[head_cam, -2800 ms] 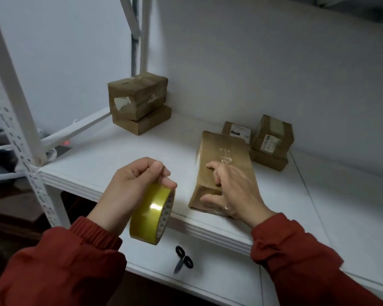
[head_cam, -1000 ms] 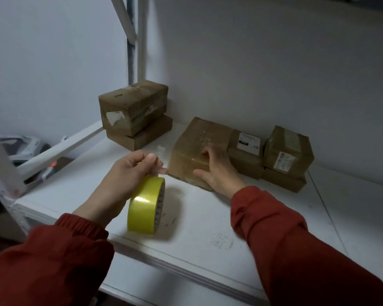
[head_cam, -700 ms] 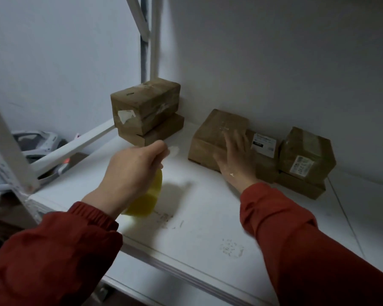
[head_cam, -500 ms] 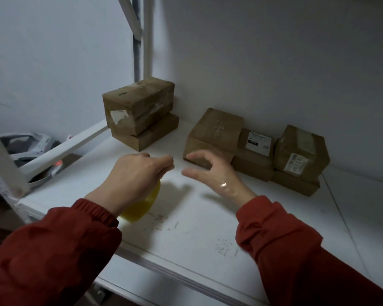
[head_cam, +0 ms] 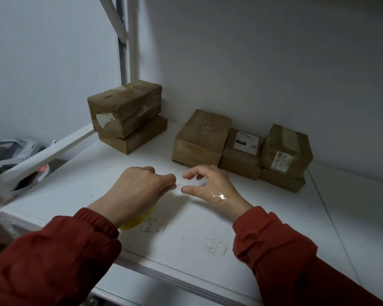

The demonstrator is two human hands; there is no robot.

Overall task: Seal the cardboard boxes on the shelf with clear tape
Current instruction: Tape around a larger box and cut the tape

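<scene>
— Where is the tape?
— The tape [head_cam: 135, 220] is under my left hand [head_cam: 139, 191], over the front part of the shelf [head_cam: 186, 246]. Only a yellow edge of the roll shows below my wrist. Whether it rests on the shelf I cannot tell.

— Are you gripping it?
— Yes. My left fingers [head_cam: 164, 180] are curled over the roll, their tips drawn together and pointing right.

— And the other hand?
— My right hand [head_cam: 210, 186] hovers just beside the left, the fingertips nearly meeting. Its thumb and forefinger are bent and apart, holding nothing I can make out. I cannot tell if a clear tape end runs between the hands. A shiny strip [head_cam: 218, 196] lies on the back of that hand.

— The boxes?
— All at the back, by the wall [head_cam: 274, 62]. Nearest my right hand is the mid box [head_cam: 201, 135], plain brown. Touching its right side is the label box [head_cam: 241, 155], lower, with a white label on top. Right of that is the right stack [head_cam: 285, 151], a labelled box on a flatter one. The left stack [head_cam: 126, 111] stands in the corner, well apart from the mid box: a big box on a flat one, with a torn white label on its near end.

— Anything else?
— Red sleeves [head_cam: 53, 257] on both arms, a white post [head_cam: 133, 36] in the corner, and scuff marks [head_cam: 215, 248] on the shelf.
</scene>
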